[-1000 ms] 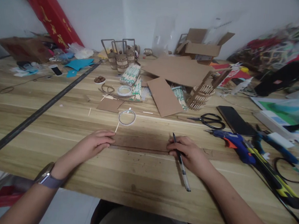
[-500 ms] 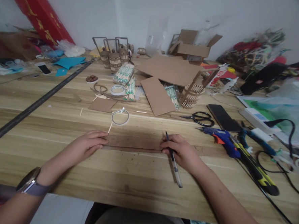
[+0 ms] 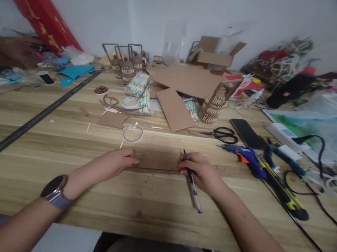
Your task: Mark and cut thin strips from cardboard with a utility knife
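Observation:
A long brown cardboard strip [image 3: 157, 163] lies flat across the wooden table in front of me, with a fold or edge line running along its near side. My left hand [image 3: 123, 160] grips the strip toward its left end, thumb and fingers pressed together on it. At the other side, my right hand [image 3: 199, 169] pinches the strip's edge and also holds a black-capped clear pen [image 3: 193, 188] that slants down toward me. A thin wooden stick [image 3: 122, 143] pokes out just beyond my left hand. Close behind lies a roll of narrow tape [image 3: 133, 133].
On the right lie scissors [image 3: 223, 134], a dark phone [image 3: 246, 134], a blue glue gun [image 3: 246, 155] and a yellow-black utility knife [image 3: 286, 192]. Cardboard sheets [image 3: 175, 109], bundled sticks [image 3: 138, 84] and small wooden buckets [image 3: 128, 70] stand farther back. A black bar [image 3: 40, 114] crosses the left.
My left hand has slid right along the cardboard strip, covering its left end. My right hand keeps its hold on strip and pen. The view has shifted slightly.

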### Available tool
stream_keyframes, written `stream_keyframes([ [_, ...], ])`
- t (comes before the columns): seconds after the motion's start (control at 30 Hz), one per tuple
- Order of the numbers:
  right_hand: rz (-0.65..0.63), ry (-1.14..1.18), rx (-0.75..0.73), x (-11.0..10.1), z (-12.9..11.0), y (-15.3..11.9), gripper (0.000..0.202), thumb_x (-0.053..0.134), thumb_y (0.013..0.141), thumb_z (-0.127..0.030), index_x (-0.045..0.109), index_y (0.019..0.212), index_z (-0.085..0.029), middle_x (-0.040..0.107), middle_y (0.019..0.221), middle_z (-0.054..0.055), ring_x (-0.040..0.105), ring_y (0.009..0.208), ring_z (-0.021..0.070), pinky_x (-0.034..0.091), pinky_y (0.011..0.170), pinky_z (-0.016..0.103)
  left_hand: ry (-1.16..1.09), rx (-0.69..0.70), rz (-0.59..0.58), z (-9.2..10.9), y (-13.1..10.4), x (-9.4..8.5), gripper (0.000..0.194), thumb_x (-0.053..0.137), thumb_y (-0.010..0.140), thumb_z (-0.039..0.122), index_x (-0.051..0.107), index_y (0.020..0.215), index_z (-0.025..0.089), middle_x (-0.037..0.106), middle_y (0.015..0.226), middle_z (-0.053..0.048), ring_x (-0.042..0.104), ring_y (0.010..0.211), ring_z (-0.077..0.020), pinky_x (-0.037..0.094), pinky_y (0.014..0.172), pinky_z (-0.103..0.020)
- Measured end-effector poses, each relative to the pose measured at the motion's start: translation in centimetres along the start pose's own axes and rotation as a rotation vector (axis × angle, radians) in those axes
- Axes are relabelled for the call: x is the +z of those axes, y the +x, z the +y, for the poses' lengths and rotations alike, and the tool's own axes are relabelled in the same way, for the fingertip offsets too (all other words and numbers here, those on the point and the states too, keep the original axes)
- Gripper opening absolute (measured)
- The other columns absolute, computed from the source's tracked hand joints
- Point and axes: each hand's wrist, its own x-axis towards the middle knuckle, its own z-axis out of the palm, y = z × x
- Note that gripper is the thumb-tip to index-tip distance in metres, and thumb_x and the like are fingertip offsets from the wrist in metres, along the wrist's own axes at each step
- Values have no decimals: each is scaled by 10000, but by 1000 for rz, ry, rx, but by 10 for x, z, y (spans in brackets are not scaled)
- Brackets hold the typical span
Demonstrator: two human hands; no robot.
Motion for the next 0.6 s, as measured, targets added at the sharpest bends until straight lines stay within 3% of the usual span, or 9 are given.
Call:
stream_keyframes([
  [0.2, -21, -19, 30, -1, -3, 0, 123, 639, 946, -263, 753, 989, -246, 720, 1051, 100, 648, 1000, 237, 514, 882, 386, -97, 46, -110, -2, 29, 3, 377, 508, 970, 199, 669, 1301, 285, 620, 1233, -73, 624, 1042, -218, 506, 889, -308],
  [0.4, -20, -29, 45, -1, -5, 0, 101, 670, 928, -247, 754, 983, -245, 718, 1060, 88, 646, 995, 231, 509, 868, 365, -109, 38, -131, -8, 22, 0, 385, 549, 956, 210, 665, 1312, 299, 649, 1282, -66, 614, 1150, -242, 477, 1009, -360],
  [0.6, -40, -21, 31, -4, -5, 1, 116, 661, 932, -249, 757, 998, -254, 721, 1067, 89, 655, 1007, 232, 519, 887, 377, -102, 51, -86, -9, 15, -6, 349, 548, 961, 190, 692, 1259, 301, 675, 1219, -60, 631, 1119, -230, 490, 982, -349],
])
